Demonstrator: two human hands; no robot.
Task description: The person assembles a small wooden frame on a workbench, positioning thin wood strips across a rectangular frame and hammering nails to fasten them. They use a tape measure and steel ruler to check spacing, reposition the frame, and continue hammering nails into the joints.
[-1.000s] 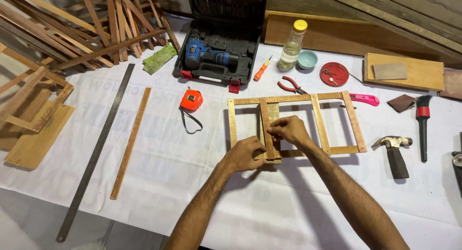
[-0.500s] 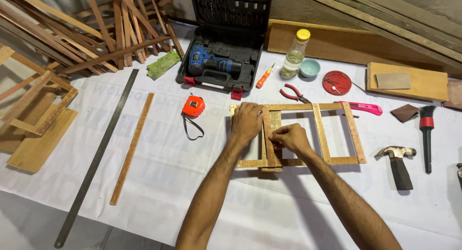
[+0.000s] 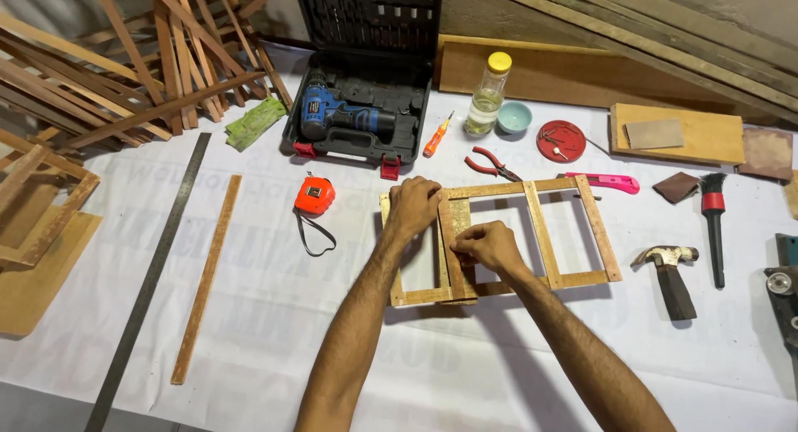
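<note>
Flanking the wooden frame (image 3: 532, 232): tape measure (image 3: 314, 195), hammer (image 3: 669, 270).

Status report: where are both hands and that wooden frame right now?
Left hand pressing wooden frame top-left corner. Right hand pinching its loose slat. Frame flat on table; pliers just above, clear.

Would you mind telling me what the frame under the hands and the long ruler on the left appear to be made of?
The frame looks like bare, unpainted wood: tan slats with visible grain. The long ruler seems to be metal, probably steel: thin, flat, dull grey with a slight sheen.
</note>
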